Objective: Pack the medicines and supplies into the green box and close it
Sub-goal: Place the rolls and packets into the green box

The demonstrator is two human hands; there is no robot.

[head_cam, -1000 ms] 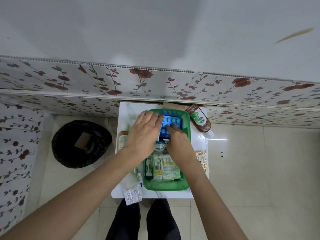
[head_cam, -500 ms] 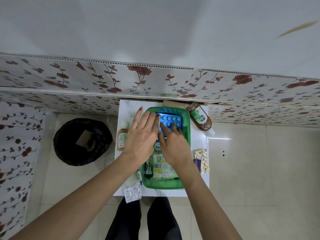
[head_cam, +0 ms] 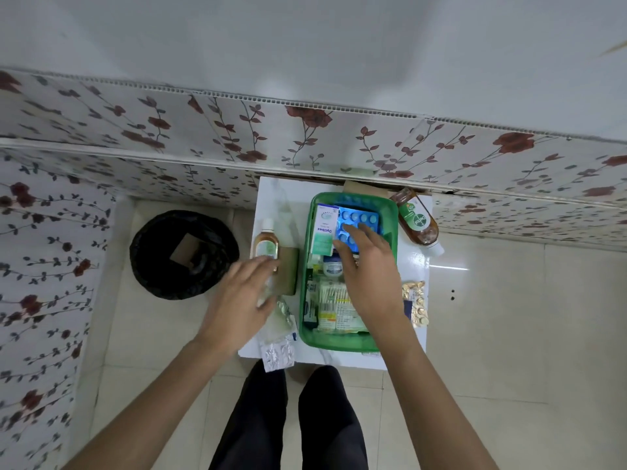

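Observation:
The green box [head_cam: 342, 342] sits open on a small white table [head_cam: 281, 195]. Inside lie a blue blister pack [head_cam: 359, 220], a white-and-green carton [head_cam: 324, 234], a small round jar [head_cam: 332, 268] and printed packets [head_cam: 334, 307]. My right hand [head_cam: 368, 273] is inside the box with fingertips resting flat on the blue blister pack. My left hand [head_cam: 242, 296] hovers, blurred and spread, left of the box over a small amber bottle [head_cam: 266, 244] and a brown flat object [head_cam: 288, 274]. A silver blister strip [head_cam: 278, 354] lies at the table's front left corner.
A large brown bottle [head_cam: 417, 220] lies right of the box near the wall. Gold pill strips [head_cam: 416, 301] rest at the table's right edge. A black bin [head_cam: 183, 254] stands on the floor to the left. My legs are below the table.
My left hand has left the box and swung down and left, uncovering the white-and-green carton. My right hand stays on the blue blister pack.

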